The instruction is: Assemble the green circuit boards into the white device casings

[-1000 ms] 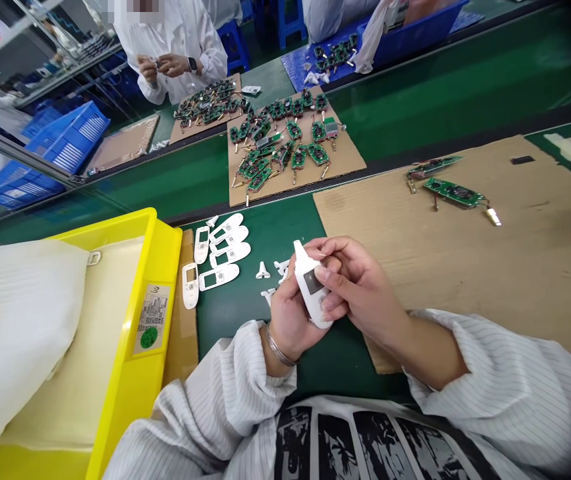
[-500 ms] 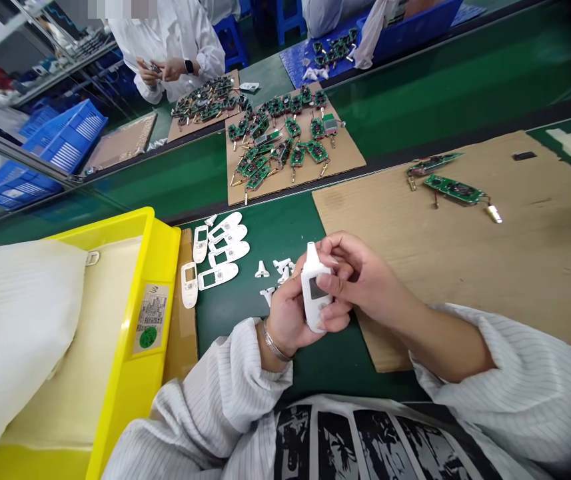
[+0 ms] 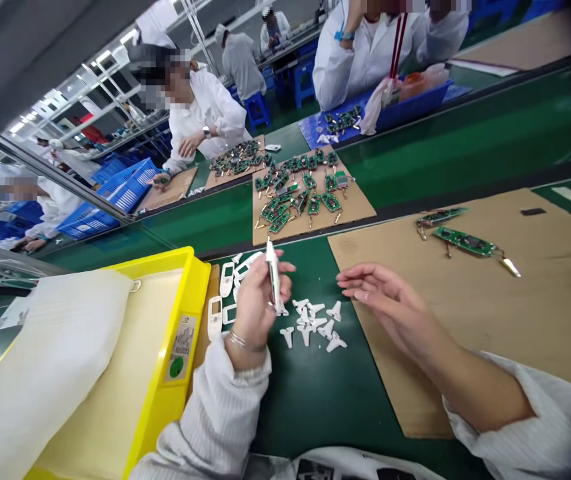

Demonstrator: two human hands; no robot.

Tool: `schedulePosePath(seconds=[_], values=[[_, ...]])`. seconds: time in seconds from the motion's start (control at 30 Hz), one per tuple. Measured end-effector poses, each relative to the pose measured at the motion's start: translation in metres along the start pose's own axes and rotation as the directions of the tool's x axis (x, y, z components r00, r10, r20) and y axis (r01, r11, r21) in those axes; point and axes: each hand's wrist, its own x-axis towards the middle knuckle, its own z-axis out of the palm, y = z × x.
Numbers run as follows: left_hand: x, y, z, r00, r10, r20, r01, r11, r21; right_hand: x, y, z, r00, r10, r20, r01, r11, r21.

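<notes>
- The right hand has come away from the slim white plastic casing and now stands open, fingers loosely spread, with nothing in it. It is just above the green worktop, though whether the fingertips touch it I cannot tell.
- The left hand alone grips the casing now, between thumb and fingers. The casing has turned edge-on to the camera, narrow tip up and tilted slightly, so its face and display window no longer show.
- Small white Y-shaped plastic pieces lie scattered on the worktop, just under and beside the casing's lower end — nearest thing to both hands, not touching the right one.
- Further left, white casing shells with windows lie beside the yellow plastic tray, partly hidden behind the left hand and its sleeve.
- The tray holds a white cloth or bag (hard to tell which) on a pale lining.
- To the right, two green circuit boards with metal tips rest on a cardboard sheet, well apart from the hands.
- Across the line, a co-worker's hand rests near a cardboard sheet of many more boards, apart from the person's own hands.
</notes>
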Motion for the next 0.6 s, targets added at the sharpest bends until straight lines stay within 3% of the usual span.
schedulePosePath(seconds=[0.03,0.07,0.2,0.3,0.43,0.6], values=[[0.018,0.009,-0.009,0.987,0.080,-0.140,-0.052,0.979,0.198,0.002,0.002,0.000,1.000,0.013,-0.020,-0.013,1.000,0.010],[0.037,0.019,-0.019,0.966,0.137,-0.218,-0.070,0.955,0.288,0.003,0.005,-0.001,0.999,0.022,-0.029,-0.021,1.000,0.012],[0.117,0.047,-0.056,0.897,0.213,-0.388,0.007,0.869,0.494,0.005,0.012,0.000,0.999,0.017,-0.027,-0.018,0.998,-0.054],[0.162,0.055,-0.076,0.857,0.255,-0.448,0.128,0.736,0.664,0.006,0.014,0.000,1.000,-0.011,-0.012,0.010,0.993,-0.115],[0.189,0.050,-0.090,0.846,0.284,-0.451,0.260,0.520,0.814,0.009,0.014,-0.001,0.999,-0.037,-0.002,0.036,0.984,-0.175],[0.190,0.044,-0.090,0.860,0.314,-0.403,0.306,0.315,0.898,0.012,0.016,-0.003,0.995,-0.101,0.019,0.100,0.924,-0.369]])
